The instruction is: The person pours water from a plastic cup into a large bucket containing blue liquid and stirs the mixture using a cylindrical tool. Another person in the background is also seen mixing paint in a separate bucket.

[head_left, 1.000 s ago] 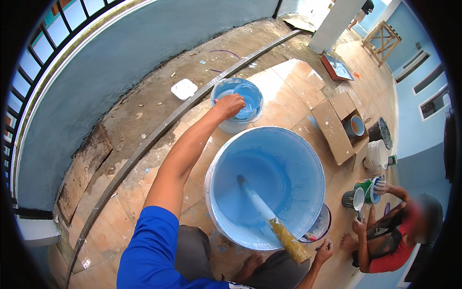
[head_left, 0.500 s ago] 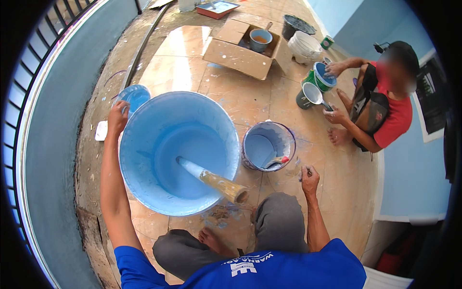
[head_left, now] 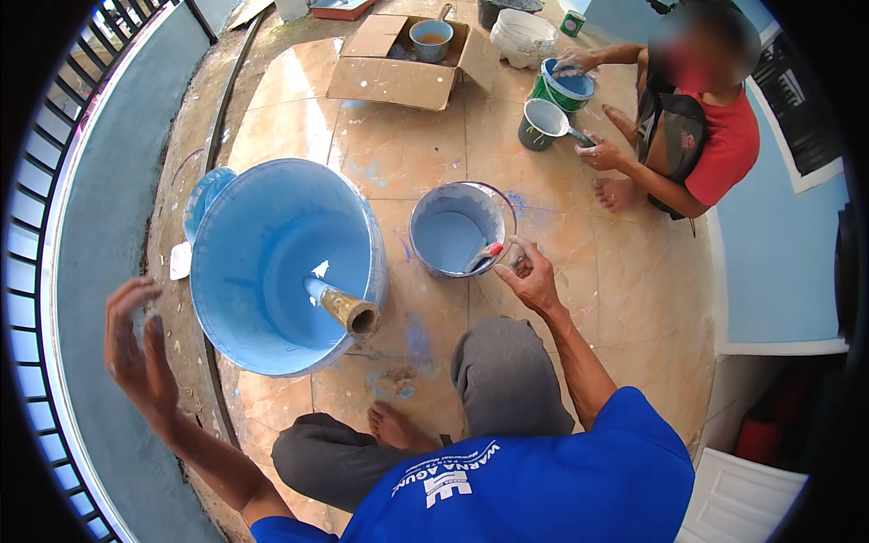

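Note:
My left hand (head_left: 140, 353) is raised at the left, fingers apart, holding nothing. Beside it stands a large blue tub (head_left: 210, 308) with pale blue paint in it; a paint-coated bamboo pole (head_left: 344, 309) leans on its near right rim. Right of the tub is a smaller paint bucket (head_left: 424, 210) with a wire handle, holding blue paint. A paintbrush (head_left: 487, 257) with a red-tipped handle rests inside its near right rim. My right hand (head_left: 534, 279) is at that rim, thumb and fingers curved but apart, close to the brush; whether they touch the bucket cannot be seen.
A blue container (head_left: 204, 201) stands behind the tub. Farther off is a cardboard box (head_left: 389, 83) with a saucepan (head_left: 430, 41) in it. At the right a seated person in red (head_left: 724, 145) holds a dipper (head_left: 548, 118) and reaches into a green bucket (head_left: 548, 89). A wall (head_left: 90, 281) runs along the left.
My left hand has left the blue container's rim and come back toward me, opening. My right hand has moved forward to the smaller bucket. The view has shifted, and the tub seems tilted.

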The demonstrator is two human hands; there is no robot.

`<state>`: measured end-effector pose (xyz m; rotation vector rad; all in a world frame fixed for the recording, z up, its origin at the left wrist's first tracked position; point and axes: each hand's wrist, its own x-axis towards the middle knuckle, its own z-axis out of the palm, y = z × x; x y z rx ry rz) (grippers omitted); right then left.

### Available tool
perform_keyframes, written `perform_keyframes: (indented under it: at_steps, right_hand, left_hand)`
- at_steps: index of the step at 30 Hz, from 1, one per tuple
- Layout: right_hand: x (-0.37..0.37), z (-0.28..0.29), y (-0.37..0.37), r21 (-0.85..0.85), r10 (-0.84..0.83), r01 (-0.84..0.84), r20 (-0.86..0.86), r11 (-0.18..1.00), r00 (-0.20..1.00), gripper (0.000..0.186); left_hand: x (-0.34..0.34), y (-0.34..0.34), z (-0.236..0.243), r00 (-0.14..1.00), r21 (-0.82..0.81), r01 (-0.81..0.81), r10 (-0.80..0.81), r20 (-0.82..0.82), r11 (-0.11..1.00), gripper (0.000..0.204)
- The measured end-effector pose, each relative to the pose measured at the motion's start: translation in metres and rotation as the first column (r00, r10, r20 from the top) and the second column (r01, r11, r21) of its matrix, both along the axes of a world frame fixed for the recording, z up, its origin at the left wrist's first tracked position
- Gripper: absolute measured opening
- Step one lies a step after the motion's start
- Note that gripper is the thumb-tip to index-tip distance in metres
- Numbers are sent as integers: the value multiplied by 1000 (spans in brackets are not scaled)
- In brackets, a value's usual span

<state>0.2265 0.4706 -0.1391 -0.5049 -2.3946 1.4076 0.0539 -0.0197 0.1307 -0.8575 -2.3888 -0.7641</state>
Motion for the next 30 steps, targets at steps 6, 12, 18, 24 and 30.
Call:
perform_keyframes:
  at_steps: [6, 12, 18, 24, 30]
  right_hand:
    - [-25, -15, -12, 348, -80, 68, 20, 935, 997, 52]
    - [-55, 0, 9, 549, -12, -134, 254, 825, 967, 26]
    - [-94, -3, -16, 660, 173, -314, 271, 682, 947, 19]
    - [-134, -20, -34, 498, 149, -407, 478, 766, 866, 21]
    - [-126, -22, -24, 443, 108, -315, 432, 840, 896, 19]
  left_hand:
    - [112, 52, -7, 932, -113, 339, -317, 176, 934, 37]
    - [142, 76, -41, 786, -195, 476, -316, 532, 857, 42]
    - [140, 87, -60, 776, -298, 478, -238, 584, 826, 30]
    - [137, 82, -74, 807, -356, 477, -239, 540, 804, 28]
    - [144, 72, -79, 766, -363, 502, -209, 608, 785, 31]
